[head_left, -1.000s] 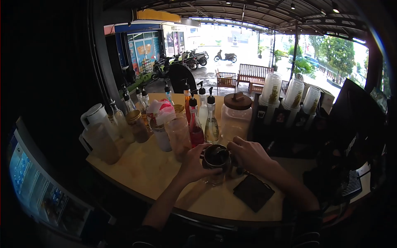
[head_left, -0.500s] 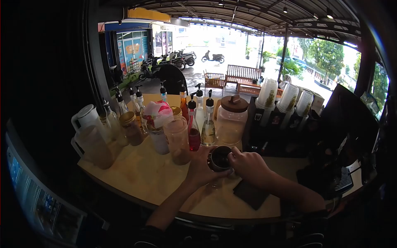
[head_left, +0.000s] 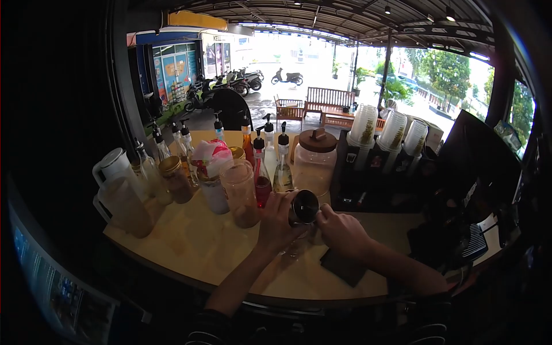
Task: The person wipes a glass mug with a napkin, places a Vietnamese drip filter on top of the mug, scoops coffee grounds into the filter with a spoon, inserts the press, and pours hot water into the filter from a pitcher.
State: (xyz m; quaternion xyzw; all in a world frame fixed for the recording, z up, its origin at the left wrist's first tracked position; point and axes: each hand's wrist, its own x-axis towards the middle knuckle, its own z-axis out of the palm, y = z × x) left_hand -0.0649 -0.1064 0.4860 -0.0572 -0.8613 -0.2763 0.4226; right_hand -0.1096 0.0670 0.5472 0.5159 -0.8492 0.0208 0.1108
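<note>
My left hand (head_left: 274, 224) is wrapped round a dark cup with a shiny rim (head_left: 305, 207), held above the counter. The cup is tilted, its mouth facing me and to the right, and its inside looks dark. Close to the cup's right side, my right hand (head_left: 344, 231) is closed with thumb and finger pinched; what it grips is too small and dim to make out. Below the cup, a clear glass-like shape (head_left: 295, 248) shows faintly over the counter, partly hidden by my left hand. A dark folded cloth (head_left: 344, 267) lies beneath my right wrist.
Several pump bottles (head_left: 282, 167) stand behind my hands, beside a lidded glass jar (head_left: 315, 167). A clear tall container (head_left: 238, 195), a white tub (head_left: 213, 194) and pitchers (head_left: 123, 210) occupy the left. Stacked plastic cups (head_left: 364, 126) sit in a black holder at right, near a dark monitor (head_left: 468, 155).
The cup has been raised and tilted more, its mouth turning rightward. My right hand's fingers, earlier over the cup's rim, are now just beside it. The view has shifted slightly.
</note>
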